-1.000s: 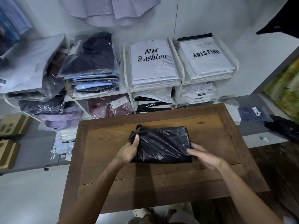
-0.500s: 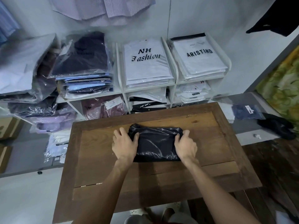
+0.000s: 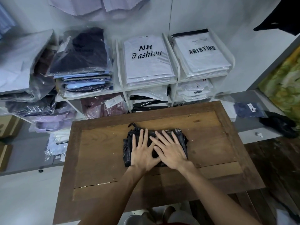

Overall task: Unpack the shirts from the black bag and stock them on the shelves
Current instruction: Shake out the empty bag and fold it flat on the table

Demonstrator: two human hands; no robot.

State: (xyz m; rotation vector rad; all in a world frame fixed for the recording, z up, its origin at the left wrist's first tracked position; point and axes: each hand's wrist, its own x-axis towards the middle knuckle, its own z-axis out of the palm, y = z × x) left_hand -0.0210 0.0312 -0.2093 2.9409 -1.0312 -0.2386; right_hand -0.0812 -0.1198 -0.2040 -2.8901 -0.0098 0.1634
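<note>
Black bag (image 3: pixel 179 135) lies folded into a small flat bundle at centre of the wooden table (image 3: pixel 100 159), lower middle of the frame, a knotted bit sticking out at its upper left corner. Looks emptied and squashed down, so likely task end or near it; can't tell if anything is inside.

Risks: slick plastic may spring open once pressure comes off, since trapped air pushes folds apart. Bundle could also skid on the smooth wood if the push goes sideways.

Left hand (image 3: pixel 142 151) flat on bag's left half, palm down, fingers straight and spread, pointing to the shelves, gripping nothing. Right hand (image 3: pixel 170 151) flat on the right half, same pose, fingers splayed and angled up-left, its fingertips just beside or touching those of the left. Both forearms come in from the bottom edge, converging.

Beyond the table, white shelves (image 3: pixel 174 73) span the upper middle, holding packaged shirts: white stack marked "NH Fashion" (image 3: pixel 146 59), white stack marked "ARISTINO" (image 3: pixel 201 54), dark and blue packs (image 3: pixel 82 62) at upper left. Another black bag (image 3: pixel 279 125) on the floor, right edge.
</note>
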